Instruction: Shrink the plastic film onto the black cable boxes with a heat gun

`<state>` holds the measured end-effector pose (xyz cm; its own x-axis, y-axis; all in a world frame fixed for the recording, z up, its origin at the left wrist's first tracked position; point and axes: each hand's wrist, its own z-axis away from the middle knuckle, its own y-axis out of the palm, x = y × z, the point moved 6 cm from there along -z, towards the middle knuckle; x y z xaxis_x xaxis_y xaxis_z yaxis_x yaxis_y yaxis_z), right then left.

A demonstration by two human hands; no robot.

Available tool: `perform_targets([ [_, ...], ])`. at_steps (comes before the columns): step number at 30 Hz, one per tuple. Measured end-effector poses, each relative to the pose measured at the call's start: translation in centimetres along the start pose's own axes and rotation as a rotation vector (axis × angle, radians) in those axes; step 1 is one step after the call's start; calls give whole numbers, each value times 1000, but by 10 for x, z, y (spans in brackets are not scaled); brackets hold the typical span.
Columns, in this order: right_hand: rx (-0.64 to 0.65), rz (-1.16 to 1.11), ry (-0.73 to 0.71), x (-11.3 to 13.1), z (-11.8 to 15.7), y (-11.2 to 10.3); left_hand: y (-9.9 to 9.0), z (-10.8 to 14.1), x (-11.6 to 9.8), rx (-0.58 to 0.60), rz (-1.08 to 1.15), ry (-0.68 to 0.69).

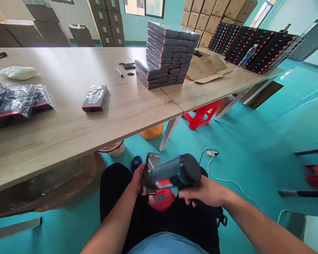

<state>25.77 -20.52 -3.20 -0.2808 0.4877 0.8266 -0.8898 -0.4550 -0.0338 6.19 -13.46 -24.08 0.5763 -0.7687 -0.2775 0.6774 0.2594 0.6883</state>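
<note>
My left hand (137,180) is closed round the edge of a thin black box (154,161) with red marks, held tilted above my lap. My right hand (208,190) grips a dark heat gun (175,172) with a black rear cap. Its front end points left at the box and covers part of it; whether the two touch I cannot tell. The gun is slightly blurred. On the table (127,116) ahead sits one box in loose clear film (95,98). More film-wrapped boxes (18,100) lie at the left.
A tall stack of wrapped boxes (165,53) stands on the table, near a pen (119,72) and a phone (128,66). Flattened cardboard (206,68) and a water bottle (248,55) are farther right. A power strip (212,153) with cords lies on the floor.
</note>
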Motion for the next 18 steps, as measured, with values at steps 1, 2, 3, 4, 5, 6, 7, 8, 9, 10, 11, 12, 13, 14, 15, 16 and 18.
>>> perform_targets([
  [1, 50, 67, 28, 3, 1, 5, 2, -2, 0, -13, -7, 6],
  [2, 44, 112, 39, 6, 1, 5, 5, -3, 0, -14, -18, -1],
  [3, -13, 129, 28, 10, -1, 1, 7, -3, 2, 2, -30, -22],
  [4, -102, 120, 0, 15, -4, -5, 10, -3, 4, 33, -38, -48],
  [5, -195, 96, -37, 20, -7, -12, 11, -2, 5, 66, -42, -69],
  [6, -266, 71, -70, 23, -8, -17, 12, 0, 6, 94, -44, -76],
  [7, -296, 55, -89, 24, -9, -20, 13, 0, 5, 112, -45, -70],
  [8, -275, 52, -85, 23, -9, -18, 12, 1, 4, 112, -47, -60],
  [9, -205, 60, -56, 20, -8, -12, 10, 0, 3, 104, -45, -50],
  [10, -107, 77, -8, 15, -6, -3, 9, -1, 1, 93, -36, -34],
  [11, -3, 94, 42, 9, -3, 6, 8, -2, 0, 88, -20, -18],
  [12, 73, 106, 76, 4, 1, 14, 8, -4, -1, 86, -5, -7],
  [13, 101, 106, 87, 1, 3, 18, 8, -5, -2, 86, 7, -2],
  [14, 69, 87, 68, 0, 2, 18, 8, -6, -2, 87, 11, -3],
  [15, -7, 50, 27, 2, 0, 13, 9, -7, -1, 87, 6, -10],
  [16, -106, 5, -21, 5, -3, 5, 9, -7, 0, 85, -1, -19],
  [18, -281, -82, -80, 10, -11, -15, 10, -7, 1, 100, 3, -27],
])
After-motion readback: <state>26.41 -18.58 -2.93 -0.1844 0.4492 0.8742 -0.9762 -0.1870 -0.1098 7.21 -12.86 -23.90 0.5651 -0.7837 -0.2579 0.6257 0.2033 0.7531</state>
